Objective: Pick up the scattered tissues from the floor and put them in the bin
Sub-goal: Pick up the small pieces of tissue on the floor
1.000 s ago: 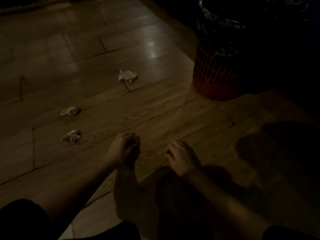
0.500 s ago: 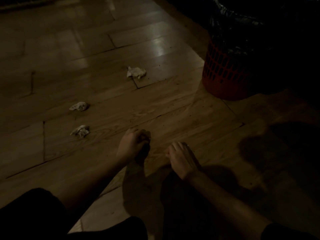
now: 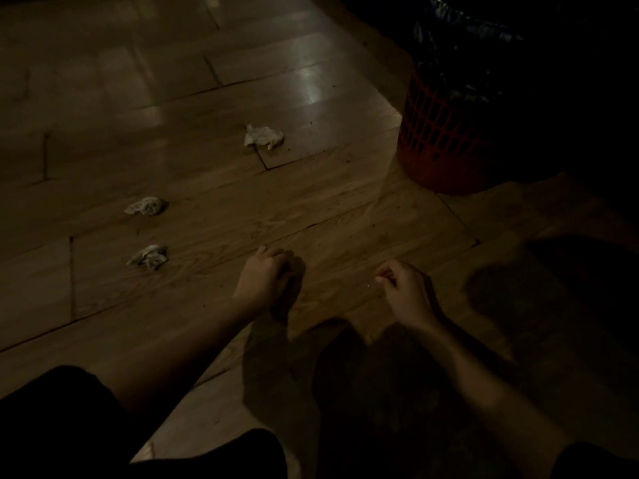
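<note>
Three crumpled white tissues lie on the dim wooden floor: one far tissue [image 3: 263, 136] near the middle, one middle tissue [image 3: 146, 206] at the left, and one near tissue [image 3: 148, 257] below it. The red mesh bin [image 3: 439, 140] with a black liner stands at the upper right. My left hand [image 3: 264, 278] hovers low over the floor, right of the near tissue, fingers curled and nothing seen in it. My right hand [image 3: 404, 288] is beside it, fingers loosely curled, nothing visible in it.
The room is dark. Wood planks [image 3: 311, 202] run across the view, with a glare patch [image 3: 314, 84] near the bin. Deep shadow covers the right side and the floor under my arms. My dark-clothed knees [image 3: 62, 420] fill the bottom left.
The view has shifted so the tissues and bin sit further right. My right hand has drifted right, away from my left hand. The tissues have not moved on the floor.
</note>
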A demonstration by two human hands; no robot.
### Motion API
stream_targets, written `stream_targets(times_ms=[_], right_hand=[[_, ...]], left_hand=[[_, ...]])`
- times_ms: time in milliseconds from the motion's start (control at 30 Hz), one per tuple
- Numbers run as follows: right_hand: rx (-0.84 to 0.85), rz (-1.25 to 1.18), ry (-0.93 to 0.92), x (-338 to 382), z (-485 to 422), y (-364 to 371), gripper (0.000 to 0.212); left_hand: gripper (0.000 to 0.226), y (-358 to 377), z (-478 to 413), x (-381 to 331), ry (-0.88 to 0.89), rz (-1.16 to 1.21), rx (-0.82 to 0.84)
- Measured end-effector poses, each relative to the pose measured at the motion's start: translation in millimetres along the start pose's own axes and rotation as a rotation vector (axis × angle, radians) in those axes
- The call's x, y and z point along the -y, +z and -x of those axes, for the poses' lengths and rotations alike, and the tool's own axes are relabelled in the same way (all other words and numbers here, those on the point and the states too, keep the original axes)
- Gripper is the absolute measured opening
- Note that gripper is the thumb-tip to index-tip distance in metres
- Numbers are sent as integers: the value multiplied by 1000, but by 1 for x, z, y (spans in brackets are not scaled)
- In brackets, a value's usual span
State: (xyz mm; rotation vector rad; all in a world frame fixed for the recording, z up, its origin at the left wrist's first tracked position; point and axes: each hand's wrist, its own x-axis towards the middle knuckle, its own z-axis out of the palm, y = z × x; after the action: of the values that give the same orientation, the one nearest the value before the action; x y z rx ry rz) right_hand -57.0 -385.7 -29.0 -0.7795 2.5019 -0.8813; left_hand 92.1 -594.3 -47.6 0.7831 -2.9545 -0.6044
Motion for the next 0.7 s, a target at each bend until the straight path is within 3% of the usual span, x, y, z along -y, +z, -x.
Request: stream_targets(times_ms=[167,300,433,500,600,700], right_hand=[[63,124,-108,-5,-1,15,7],[43,385,-196,-8,-2,18,8],[106,622,-265,-3,-2,19,39],[115,671,-297,-1,-4,21,42],[91,575,-354,6,-12,18,22],[66,300,-256,26,-27,-7,20]], left_hand=[[27,-1,1,-1,-13,-84,53],[32,-6,6,9,-54,-65,67],[22,-16,12,27,-114,-60,-6],[15,-20,15,37,-123,-76,-78],[11,-27,19,50,-118,-89,-134],[9,-39,15,51,-67,-116,-154]])
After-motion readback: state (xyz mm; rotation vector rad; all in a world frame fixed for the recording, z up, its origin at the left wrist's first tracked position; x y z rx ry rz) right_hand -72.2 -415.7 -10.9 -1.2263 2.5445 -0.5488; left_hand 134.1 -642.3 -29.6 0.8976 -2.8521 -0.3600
